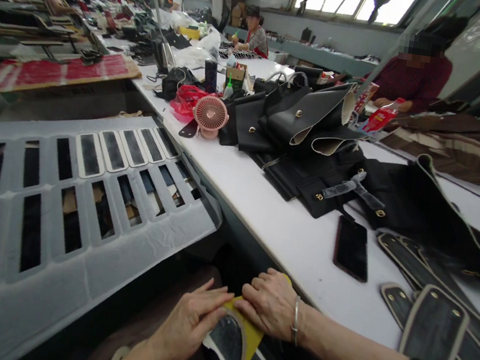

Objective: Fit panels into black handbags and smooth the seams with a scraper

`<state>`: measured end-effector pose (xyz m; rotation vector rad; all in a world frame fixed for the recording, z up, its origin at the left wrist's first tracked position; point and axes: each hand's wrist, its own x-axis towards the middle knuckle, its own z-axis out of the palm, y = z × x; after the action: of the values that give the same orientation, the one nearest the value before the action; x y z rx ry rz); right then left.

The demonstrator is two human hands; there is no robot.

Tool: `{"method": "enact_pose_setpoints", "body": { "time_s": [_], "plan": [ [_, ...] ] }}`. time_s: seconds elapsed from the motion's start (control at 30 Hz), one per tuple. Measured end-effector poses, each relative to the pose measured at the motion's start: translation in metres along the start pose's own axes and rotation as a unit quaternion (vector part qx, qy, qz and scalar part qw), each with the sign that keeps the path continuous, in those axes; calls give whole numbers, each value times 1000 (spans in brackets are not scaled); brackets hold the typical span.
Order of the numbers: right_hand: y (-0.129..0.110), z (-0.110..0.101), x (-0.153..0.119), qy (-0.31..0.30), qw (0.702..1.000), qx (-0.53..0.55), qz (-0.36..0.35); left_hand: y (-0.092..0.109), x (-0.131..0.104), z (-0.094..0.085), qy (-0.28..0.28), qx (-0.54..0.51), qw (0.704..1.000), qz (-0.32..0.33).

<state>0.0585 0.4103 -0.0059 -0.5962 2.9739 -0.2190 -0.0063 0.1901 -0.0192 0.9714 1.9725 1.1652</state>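
In the head view, my right hand [269, 303] is closed around a thin yellow sheet [252, 341], which has a curved edge. The sheet lies over a dark leather-like panel [227, 336] with a pale border, low at my lap. My left hand [187, 329] grips the panel's near-left end, its thumb on the surface and its fingers reaching to the yellow sheet's top corner. The undersides of both pieces are hidden, and the panel's lower end runs out of the frame.
A grey rack [89, 266] with rectangular slots holds pale-rimmed panels on the left. On the white table [239, 186] lie a phone [352, 248], a pink fan [211, 116], black leather bags [306, 118] and eyeleted straps [434, 326]. People sit farther back.
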Motion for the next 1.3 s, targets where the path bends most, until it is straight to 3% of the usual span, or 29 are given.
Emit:
{"method": "enact_pose_setpoints", "body": {
  "time_s": [0.1,0.27,0.37,0.43,0.53,0.63,0.77,1.03,1.2,1.3],
  "plan": [
    [-9,2,-9,-1,999,7,35,0,2,-3,-25,-35,999,-9],
    [-23,3,-24,-14,995,32,95,-12,10,-3,-36,-185,979,-83],
    [-25,4,-35,-29,982,110,150,-18,15,-2,-47,-226,968,-101],
    [-23,5,-42,-29,950,217,222,-19,17,-3,-61,-249,961,-105],
    [-17,7,-48,-2,856,404,323,-16,19,-5,-82,-279,950,-114],
    [-13,10,-43,22,797,503,332,-13,21,-7,-87,-303,940,-129],
    [-16,16,-24,16,786,530,319,-7,23,-8,-87,-277,947,-135],
    [-14,17,-3,1,797,524,300,21,18,-3,-34,-162,981,-103],
    [-1,11,-8,-5,794,525,306,5,17,0,-48,-190,974,-115],
    [-1,8,-17,-4,768,561,309,-7,21,-1,-57,-195,971,-130]
  ]
}}
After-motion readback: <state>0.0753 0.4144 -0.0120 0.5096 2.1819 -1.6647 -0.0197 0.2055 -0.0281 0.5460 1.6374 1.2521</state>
